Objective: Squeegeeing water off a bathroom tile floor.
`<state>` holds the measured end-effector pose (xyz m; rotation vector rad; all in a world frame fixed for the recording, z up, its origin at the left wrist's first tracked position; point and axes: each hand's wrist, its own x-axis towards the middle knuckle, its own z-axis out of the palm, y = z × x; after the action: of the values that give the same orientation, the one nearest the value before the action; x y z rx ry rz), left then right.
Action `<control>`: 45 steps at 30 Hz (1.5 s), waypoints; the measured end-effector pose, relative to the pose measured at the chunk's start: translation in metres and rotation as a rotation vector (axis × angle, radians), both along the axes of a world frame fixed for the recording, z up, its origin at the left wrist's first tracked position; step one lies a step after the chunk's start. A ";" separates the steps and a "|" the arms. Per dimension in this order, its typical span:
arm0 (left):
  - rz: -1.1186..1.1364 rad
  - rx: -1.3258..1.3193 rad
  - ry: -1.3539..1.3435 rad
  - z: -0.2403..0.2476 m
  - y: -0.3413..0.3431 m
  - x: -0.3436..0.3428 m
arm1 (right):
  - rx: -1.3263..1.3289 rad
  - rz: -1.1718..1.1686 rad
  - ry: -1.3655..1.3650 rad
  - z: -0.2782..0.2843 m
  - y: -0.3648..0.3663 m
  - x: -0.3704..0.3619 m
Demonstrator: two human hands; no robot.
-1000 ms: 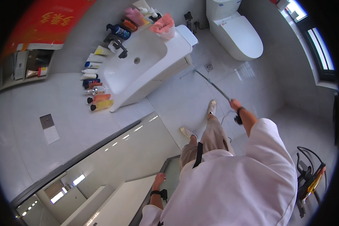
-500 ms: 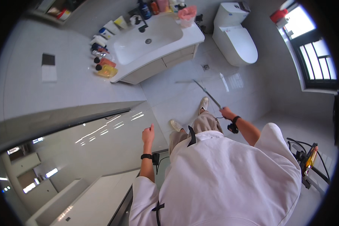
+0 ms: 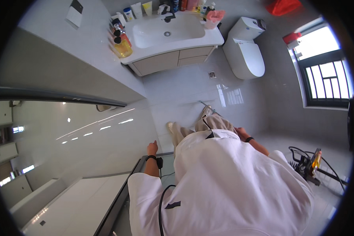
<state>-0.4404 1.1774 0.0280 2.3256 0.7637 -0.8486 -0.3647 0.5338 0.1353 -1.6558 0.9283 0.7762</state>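
Observation:
My right hand is closed beside my right thigh on a long-handled floor squeegee. Its thin handle slants forward past my right shoe, with the upper part hidden by my trousers. The pale, narrow head lies on the tiles just ahead of my feet. Away to the left, my left hand hangs with its fingers curled in and nothing visible in them. A black strap with a small device sits on the left wrist, and a black band on the right.
A washbasin cabinet with several bottles and tubes stands ahead, a white toilet to its right. A floor drain lies between them. A barred window is at right. A dark-edged doorway frame and black equipment flank me.
The squeegee and my right hand have drawn back toward my body, so the head is now nearer my shoes. My left hand has lowered, and the view has turned and shifted.

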 end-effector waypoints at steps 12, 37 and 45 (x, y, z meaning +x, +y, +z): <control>0.109 0.076 -0.021 0.071 -0.119 0.060 | -0.347 0.146 0.063 -0.008 -0.133 0.027; 0.247 0.030 -0.124 0.138 -0.372 0.033 | -0.420 1.034 -0.274 -0.068 -0.257 0.243; 0.435 0.024 -0.014 0.186 -0.359 -0.023 | -0.412 0.767 -0.249 -0.120 -0.164 0.326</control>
<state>-0.4637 0.8180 0.2137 2.0646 1.2198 -0.6278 -0.0382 0.3702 0.0150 -2.4599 0.2555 0.8771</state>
